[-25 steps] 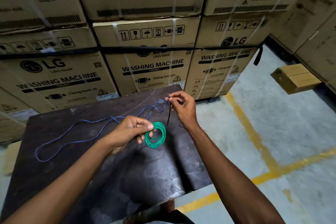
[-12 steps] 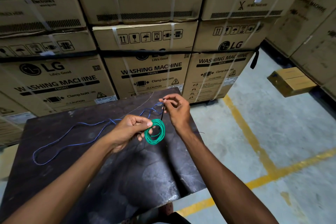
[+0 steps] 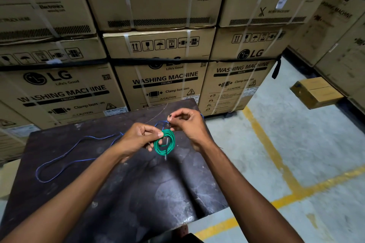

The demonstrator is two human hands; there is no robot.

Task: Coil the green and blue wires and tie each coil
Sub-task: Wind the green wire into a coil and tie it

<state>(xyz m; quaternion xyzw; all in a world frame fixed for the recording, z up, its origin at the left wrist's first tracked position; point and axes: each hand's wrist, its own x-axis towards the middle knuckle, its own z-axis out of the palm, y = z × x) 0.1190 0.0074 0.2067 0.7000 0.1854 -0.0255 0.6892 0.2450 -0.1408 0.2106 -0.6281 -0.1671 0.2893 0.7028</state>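
My left hand (image 3: 138,137) pinches a small green wire coil (image 3: 165,142) at its upper left edge, holding it just above the dark table (image 3: 122,193). A thin black tie (image 3: 167,144) runs down through the coil's middle, its lower end sticking out below. My right hand (image 3: 188,124) pinches the tie's upper end between thumb and fingers, just above and to the right of the coil. The blue wire (image 3: 65,156) lies uncoiled in a long loose loop across the table's left half, its far end passing behind my hands.
Stacked cardboard washing-machine boxes (image 3: 164,77) form a wall right behind the table. More boxes stand at the right, with a small cardboard box (image 3: 316,92) on the concrete floor. Yellow floor lines (image 3: 276,160) run to the right of the table.
My right hand has brought the black tie down and closer, so it now passes through the green coil. My left hand keeps hold of the coil. The blue wire has not moved.
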